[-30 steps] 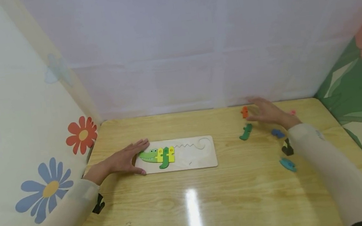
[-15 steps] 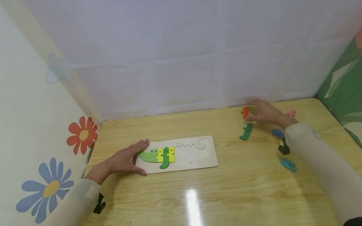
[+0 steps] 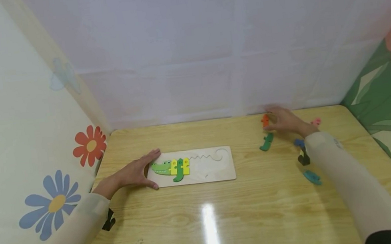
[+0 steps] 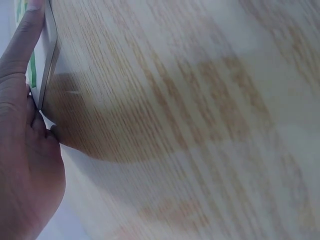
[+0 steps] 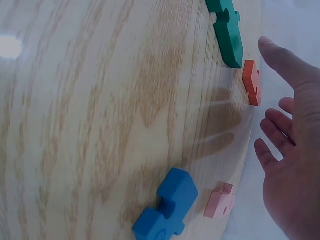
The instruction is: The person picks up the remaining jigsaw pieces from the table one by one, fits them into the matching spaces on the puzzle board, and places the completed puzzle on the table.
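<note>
My left hand (image 3: 135, 172) holds the left end of a pale wooden puzzle board (image 3: 210, 172), its thumb at the front edge and its fingers at the back edge. Fitted in the board are a green crocodile head (image 3: 161, 168), yellow pieces (image 3: 186, 166) and a green leg piece (image 3: 178, 171). To its right is a bare, curled tail outline. My right hand (image 3: 284, 121) hovers beside an orange puzzle piece (image 5: 251, 83), thumb extended and fingers loosely bent, holding nothing. A green piece (image 5: 228, 37) lies close to the orange one.
Under the right forearm's left side lie a blue piece (image 5: 167, 207), a yellow-and-black piece (image 3: 304, 158) and a teal piece (image 3: 312, 177). A pink piece (image 5: 220, 202) is behind the right wrist. A pale wall sheet (image 3: 184, 91) borders the table's back edge.
The right hand has shifted slightly left, closer to the orange piece, and more of the pink piece shows. The left hand and the board stay in place.
</note>
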A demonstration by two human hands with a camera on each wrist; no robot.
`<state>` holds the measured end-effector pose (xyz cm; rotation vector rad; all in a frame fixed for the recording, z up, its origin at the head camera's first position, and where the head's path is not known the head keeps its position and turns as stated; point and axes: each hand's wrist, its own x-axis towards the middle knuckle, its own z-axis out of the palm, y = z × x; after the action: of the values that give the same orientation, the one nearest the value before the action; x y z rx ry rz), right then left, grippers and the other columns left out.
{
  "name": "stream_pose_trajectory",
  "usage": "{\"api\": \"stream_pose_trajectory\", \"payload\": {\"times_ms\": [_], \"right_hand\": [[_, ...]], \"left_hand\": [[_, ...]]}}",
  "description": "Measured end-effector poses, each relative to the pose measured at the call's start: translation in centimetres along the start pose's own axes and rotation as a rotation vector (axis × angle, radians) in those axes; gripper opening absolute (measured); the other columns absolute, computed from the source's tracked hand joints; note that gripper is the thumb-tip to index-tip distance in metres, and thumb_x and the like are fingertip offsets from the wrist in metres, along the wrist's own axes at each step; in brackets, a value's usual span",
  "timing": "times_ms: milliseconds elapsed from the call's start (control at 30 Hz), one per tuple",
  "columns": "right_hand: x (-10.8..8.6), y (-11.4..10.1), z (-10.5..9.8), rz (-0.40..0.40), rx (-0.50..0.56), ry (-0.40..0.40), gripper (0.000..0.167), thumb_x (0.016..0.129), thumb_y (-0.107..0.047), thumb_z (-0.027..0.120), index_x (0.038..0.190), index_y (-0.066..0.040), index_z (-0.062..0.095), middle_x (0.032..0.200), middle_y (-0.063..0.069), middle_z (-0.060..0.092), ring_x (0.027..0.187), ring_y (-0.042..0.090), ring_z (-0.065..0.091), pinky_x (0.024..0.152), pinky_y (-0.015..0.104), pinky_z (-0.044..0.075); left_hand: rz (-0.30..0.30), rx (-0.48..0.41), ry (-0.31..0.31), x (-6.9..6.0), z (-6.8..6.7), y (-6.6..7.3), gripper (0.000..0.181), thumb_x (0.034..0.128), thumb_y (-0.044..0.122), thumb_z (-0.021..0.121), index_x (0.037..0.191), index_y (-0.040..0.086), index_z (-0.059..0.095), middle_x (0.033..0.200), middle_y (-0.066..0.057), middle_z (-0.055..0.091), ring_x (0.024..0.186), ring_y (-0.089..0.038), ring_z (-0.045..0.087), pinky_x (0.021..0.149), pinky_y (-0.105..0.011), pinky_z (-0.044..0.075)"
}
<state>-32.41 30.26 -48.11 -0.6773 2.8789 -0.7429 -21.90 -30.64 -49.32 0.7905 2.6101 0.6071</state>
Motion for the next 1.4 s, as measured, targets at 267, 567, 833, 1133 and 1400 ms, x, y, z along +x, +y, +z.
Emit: {"api": "stream_pose_trajectory", "payload": {"times_ms": [267,567,833,1133,1400], "right_hand": [[0.17,0.3,0.1,-0.007,0.047,-0.002,0.088,0.086,-0.023,0.09,0.15,0.016,0.045,0.16,0.038,0.037,0.15,0.055,0.031,0.126,0.066,0.022],[-0.02,0.57,0.23,0.028,0.046,-0.01,0.081,0.088,-0.021,0.088,0.149,0.013,0.048,0.16,0.036,0.039,0.15,0.053,0.032,0.127,0.065,0.021],[0.06,0.36,0.44,0.05,0.05,-0.017,0.075,0.089,-0.019,0.087,0.147,0.012,0.051,0.16,0.033,0.04,0.151,0.052,0.032,0.126,0.065,0.022],[0.0,0.19,0.75,0.101,0.063,-0.012,0.073,0.091,-0.019,0.085,0.148,0.01,0.051,0.158,0.032,0.043,0.149,0.051,0.036,0.126,0.064,0.025],[-0.2,0.01,0.75,0.098,0.078,0.003,0.07,0.091,-0.018,0.084,0.147,0.01,0.053,0.155,0.033,0.047,0.147,0.052,0.039,0.124,0.065,0.028]], "left_hand": [[-0.008,-0.016,0.002,0.0,0.02,-0.07,0.13,0.0739,0.058,0.093,0.169,0.007,0.022,0.177,-0.017,0.014,0.161,-0.043,0.017,0.127,-0.063,0.022],[-0.013,-0.032,0.004,0.2,0.22,-0.24,0.128,0.0743,0.059,0.093,0.169,0.008,0.023,0.178,-0.015,0.014,0.162,-0.042,0.016,0.127,-0.064,0.021],[-0.017,-0.031,0.012,0.09,0.45,-0.4,0.128,0.0749,0.059,0.092,0.17,0.01,0.022,0.178,-0.014,0.013,0.161,-0.044,0.017,0.126,-0.066,0.021],[-0.023,-0.023,0.015,0.13,0.3,-0.37,0.127,0.0759,0.059,0.091,0.17,0.01,0.022,0.178,-0.015,0.013,0.161,-0.046,0.017,0.127,-0.067,0.018],[-0.035,-0.032,0.01,0.05,0.39,-0.28,0.127,0.0764,0.058,0.091,0.17,0.01,0.02,0.178,-0.014,0.012,0.161,-0.044,0.016,0.128,-0.065,0.015]]}}
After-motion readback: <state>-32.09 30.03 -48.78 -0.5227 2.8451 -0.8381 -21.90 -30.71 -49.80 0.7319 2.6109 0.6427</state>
